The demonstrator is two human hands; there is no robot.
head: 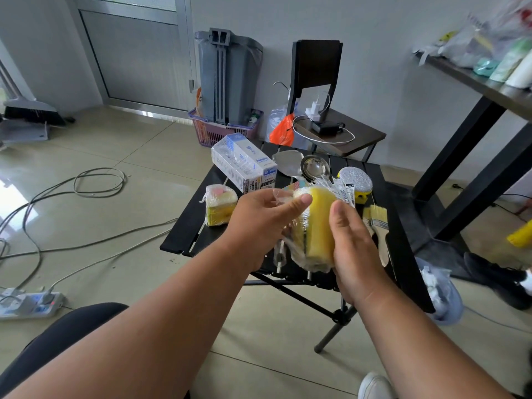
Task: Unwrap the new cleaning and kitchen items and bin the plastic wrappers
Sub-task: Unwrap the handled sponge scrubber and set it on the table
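Above the black slatted folding table [187, 234], both hands hold a yellow sponge pack [316, 223] in clear plastic wrap. My left hand [259, 223] pinches the loose wrap at the pack's top left between thumb and fingers. My right hand [351, 243] grips the pack's right side from behind. On the table lie a second wrapped sponge pack [220, 207], a wrapped white box [244, 164], a steel spatula [288, 162] and ladle [315, 168] in wrap, a silver scrub pad [355, 180] and two brushes [378, 226].
A grey bin [227, 79] stands in a purple basket [213, 131] against the wall. A dark chair [331, 122] holds a charger and cable. Cables and a power strip [28, 305] lie on the floor at left. A bagged small bin [440, 292] sits by the table's right side.
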